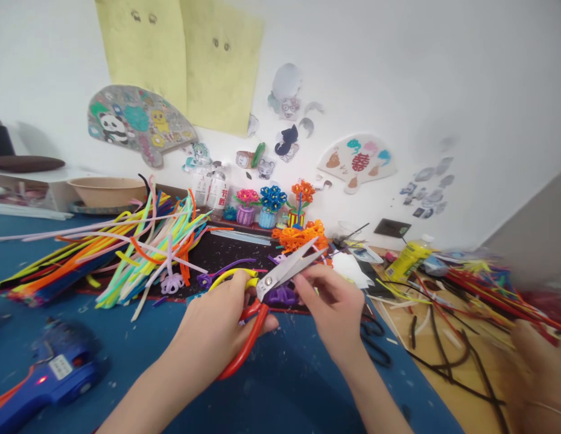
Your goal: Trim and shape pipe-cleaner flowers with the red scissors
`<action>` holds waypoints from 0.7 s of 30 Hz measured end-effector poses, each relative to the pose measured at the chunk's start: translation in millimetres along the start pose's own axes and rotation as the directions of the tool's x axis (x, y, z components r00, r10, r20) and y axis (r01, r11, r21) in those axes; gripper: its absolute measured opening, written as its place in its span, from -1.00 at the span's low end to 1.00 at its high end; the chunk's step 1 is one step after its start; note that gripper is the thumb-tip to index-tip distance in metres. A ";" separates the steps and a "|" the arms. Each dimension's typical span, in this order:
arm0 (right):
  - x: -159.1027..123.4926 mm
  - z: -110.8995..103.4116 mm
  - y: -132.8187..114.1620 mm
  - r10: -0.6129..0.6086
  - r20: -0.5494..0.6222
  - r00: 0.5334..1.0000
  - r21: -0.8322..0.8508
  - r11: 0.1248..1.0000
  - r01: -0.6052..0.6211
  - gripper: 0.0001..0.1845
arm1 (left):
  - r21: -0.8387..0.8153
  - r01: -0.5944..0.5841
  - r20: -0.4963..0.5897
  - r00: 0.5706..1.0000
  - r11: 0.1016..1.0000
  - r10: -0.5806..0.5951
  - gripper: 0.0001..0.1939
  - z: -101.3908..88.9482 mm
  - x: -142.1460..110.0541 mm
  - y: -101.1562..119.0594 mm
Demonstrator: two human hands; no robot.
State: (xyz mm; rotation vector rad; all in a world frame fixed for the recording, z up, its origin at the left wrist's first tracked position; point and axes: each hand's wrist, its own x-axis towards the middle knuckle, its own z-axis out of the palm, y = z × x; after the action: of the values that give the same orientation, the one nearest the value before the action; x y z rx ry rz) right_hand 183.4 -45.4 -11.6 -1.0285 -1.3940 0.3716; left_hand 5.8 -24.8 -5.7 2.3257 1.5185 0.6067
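My left hand (217,322) is closed around the red-handled scissors (275,274), whose blades stand slightly apart and point up to the right. A bent yellow pipe cleaner (230,272) also sticks out between its fingers, beside the scissors' pivot. Close to the lower blade, my right hand (337,301) has thumb and fingers pinched together; what they hold, if anything, is hidden. Purple pipe-cleaner loops (281,295) lie behind the scissors, between the two hands.
Bundled colourful pipe cleaners (145,253) lie at left, above a blue glue gun (58,367) with a red light. Small potted pipe-cleaner flowers (272,202) stand by the wall. Right are a yellow bottle (409,256), black strands (447,355) and another person's blurred hand (538,355).
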 end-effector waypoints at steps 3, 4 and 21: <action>4.2 -3.4 0.7 0.117 0.002 0.993 0.152 0.982 -0.116 -0.88 | -0.035 0.049 -0.043 0.998 0.998 -0.051 -0.80 -3.6 3.6 -2.4; 5.8 -4.8 0.6 0.165 0.043 0.985 0.221 0.960 -0.171 -0.88 | -0.049 0.054 -0.074 0.996 0.997 -0.058 -0.77 -5.3 4.8 -4.1; 6.9 -19.3 5.3 0.133 0.872 0.470 0.337 0.532 -0.777 -0.76 | -0.656 -0.214 -0.303 0.953 0.724 0.008 -0.78 -10.4 -0.7 -1.1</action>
State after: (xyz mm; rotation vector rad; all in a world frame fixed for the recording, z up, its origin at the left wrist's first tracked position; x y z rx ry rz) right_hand 204.3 -44.4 -8.5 -0.5575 -1.3927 1.8995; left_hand -0.5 -24.9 2.7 1.7911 0.9849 1.3242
